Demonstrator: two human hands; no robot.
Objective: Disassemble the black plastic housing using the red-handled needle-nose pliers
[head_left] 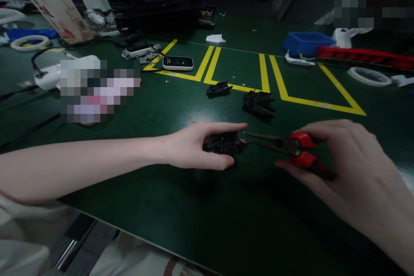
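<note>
My left hand [197, 144] is closed around a small black plastic part [223, 143], which sticks out between thumb and fingers just over the green table. In my right hand [352, 172] is a pair of needle-nose pliers [293, 145] with red handles. The pliers' jaws are slightly parted and point left, their tips at the right end of the black part. Whether the tips touch it I cannot tell. Beyond my hands lie another black plastic part [219, 89] and a clump of similar black parts [258, 104].
Yellow tape [236, 87] marks rectangles on the green table [181, 207]. A small device [177, 63] with a green light lies at the back left, near a bottle [60, 8]. A blue bin [307, 43], a red strip [365, 57] and a tape roll [369, 76] are at the right.
</note>
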